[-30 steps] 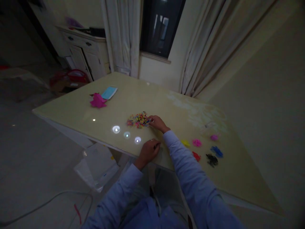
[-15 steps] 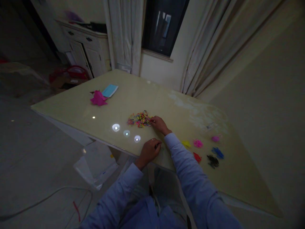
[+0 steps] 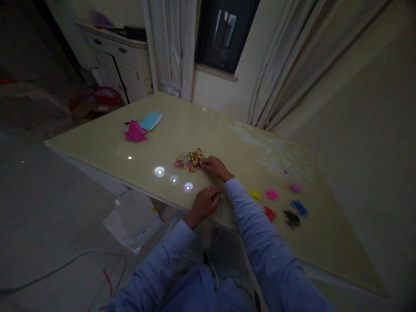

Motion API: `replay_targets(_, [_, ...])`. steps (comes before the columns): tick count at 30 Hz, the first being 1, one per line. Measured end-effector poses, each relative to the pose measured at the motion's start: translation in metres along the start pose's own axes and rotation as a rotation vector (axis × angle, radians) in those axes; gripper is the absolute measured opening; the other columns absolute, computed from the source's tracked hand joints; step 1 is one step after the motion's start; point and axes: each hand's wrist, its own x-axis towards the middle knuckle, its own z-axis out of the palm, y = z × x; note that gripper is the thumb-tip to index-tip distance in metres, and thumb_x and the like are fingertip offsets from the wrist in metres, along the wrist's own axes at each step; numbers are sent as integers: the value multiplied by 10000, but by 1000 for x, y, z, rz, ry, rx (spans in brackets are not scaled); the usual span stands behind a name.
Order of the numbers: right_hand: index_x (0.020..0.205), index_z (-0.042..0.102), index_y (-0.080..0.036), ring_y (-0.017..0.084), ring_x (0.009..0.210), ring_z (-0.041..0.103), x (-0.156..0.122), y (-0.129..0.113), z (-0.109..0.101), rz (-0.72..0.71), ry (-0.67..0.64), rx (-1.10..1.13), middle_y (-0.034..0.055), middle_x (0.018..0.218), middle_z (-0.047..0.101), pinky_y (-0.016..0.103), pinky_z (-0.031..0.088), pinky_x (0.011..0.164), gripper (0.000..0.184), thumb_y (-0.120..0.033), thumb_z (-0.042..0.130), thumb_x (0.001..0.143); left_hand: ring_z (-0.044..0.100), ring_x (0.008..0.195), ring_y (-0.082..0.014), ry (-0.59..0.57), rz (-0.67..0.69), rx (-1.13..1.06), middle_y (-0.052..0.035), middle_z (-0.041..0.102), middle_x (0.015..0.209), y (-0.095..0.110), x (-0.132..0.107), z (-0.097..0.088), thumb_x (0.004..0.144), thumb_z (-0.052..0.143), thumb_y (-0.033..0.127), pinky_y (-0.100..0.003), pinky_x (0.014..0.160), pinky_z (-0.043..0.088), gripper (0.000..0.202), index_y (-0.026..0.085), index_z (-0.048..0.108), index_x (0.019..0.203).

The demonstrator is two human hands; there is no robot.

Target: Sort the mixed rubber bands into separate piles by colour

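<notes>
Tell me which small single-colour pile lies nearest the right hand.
The yellow pile, leftmost of the six, beside the sleeve; the right hand touches the mixed heap.

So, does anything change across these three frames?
Nothing clearly moved. The right hand stays with its fingertips at the edge of the loose multicoloured heap of small bits; whether it has pinched one is too small to tell. The left hand stays curled at the near edge of the glossy pale yellow table. The small single-colour piles are unchanged; only the camera drifted slightly.
</notes>
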Motion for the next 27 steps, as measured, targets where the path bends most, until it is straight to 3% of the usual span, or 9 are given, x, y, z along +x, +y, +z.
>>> replay_targets(10, [1007,753,-201,171,839,563,1,-8,0,-12,24,-46,71,940,637,244,373,709,203,-286,624,875,620,786,-172,4,-19,-1,-50,681,835,1,0,-1,884,545,185,-287,737,478,158,183,700,916])
replay_targets(21, [905,739,-139,150,819,563,0,7,11,5,180,177,61,883,678,241,398,773,157,-203,599,876,632,805,-174,2,-27,-2,-55,688,854,0,1,-1,876,560,186,-291,756,489,149,177,703,918])
replay_targets(27, [944,749,-154,160,858,574,-2,9,11,2,178,202,66,922,691,257,402,811,159,-208,623,863,633,805,-164,7,-24,-23,-47,693,865,2,1,-4,870,566,169,-287,769,490,148,183,702,927])
